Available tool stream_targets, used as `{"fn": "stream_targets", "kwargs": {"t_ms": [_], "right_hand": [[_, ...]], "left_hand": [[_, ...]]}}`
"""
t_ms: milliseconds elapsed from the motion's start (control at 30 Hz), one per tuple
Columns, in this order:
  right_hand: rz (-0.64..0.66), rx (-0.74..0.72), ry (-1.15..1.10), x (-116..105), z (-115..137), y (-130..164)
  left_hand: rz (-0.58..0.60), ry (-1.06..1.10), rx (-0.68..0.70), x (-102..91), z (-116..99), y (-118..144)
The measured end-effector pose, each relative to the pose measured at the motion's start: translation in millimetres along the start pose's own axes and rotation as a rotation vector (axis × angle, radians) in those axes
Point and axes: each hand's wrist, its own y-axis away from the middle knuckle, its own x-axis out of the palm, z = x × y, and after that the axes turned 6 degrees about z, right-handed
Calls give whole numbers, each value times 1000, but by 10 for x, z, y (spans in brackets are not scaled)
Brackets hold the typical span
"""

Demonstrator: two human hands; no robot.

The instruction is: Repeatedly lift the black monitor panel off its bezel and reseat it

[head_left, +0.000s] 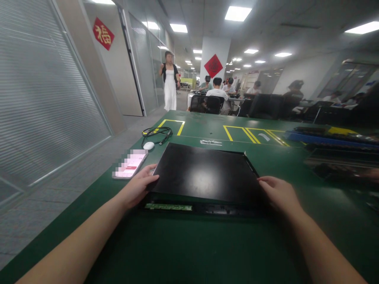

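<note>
A flat black panel [204,173] lies on the green tabletop [207,244], and both hands are on it. The left hand [136,188] holds the panel's near left corner, with the fingers [151,179] curled loosely over the left edge and the thumb along the side. The right hand [280,193] rests against the panel's near right corner, its fingers [265,180] stretched flat along that edge, not clenched; whether they grip underneath cannot be told. Along the panel's near edge a narrow green circuit strip [168,206] shows just below the black surface. Just left of the panel lies a phone [130,165] with a lit pinkish screen. Beyond the panel's far left corner sit a small white puck [148,145] and a coiled black cable [156,132]. Beyond the panel's far edge, yellow tape outlines [251,134] mark the tabletop. To the panel's right lie dark trays [334,136]. Far behind the panel, people sit at desks and one person in white [169,81] stands in the aisle.
</note>
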Motion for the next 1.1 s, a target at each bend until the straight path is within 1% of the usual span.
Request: {"fn": "stream_targets", "kwargs": {"t_ms": [267,400,733,1100], "right_hand": [[-22,-47,9,24,-38,-24],[-6,-43,-25,38,-75,-55],[10,-21,-43,36,-53,-58],[-16,-61,-46,67,-107,-84]], "left_hand": [[30,15,10,-23,24,2],[48,33,18,-33,38,0],[57,45,8,-30,47,2],[37,40,13,-28,48,-10]]}}
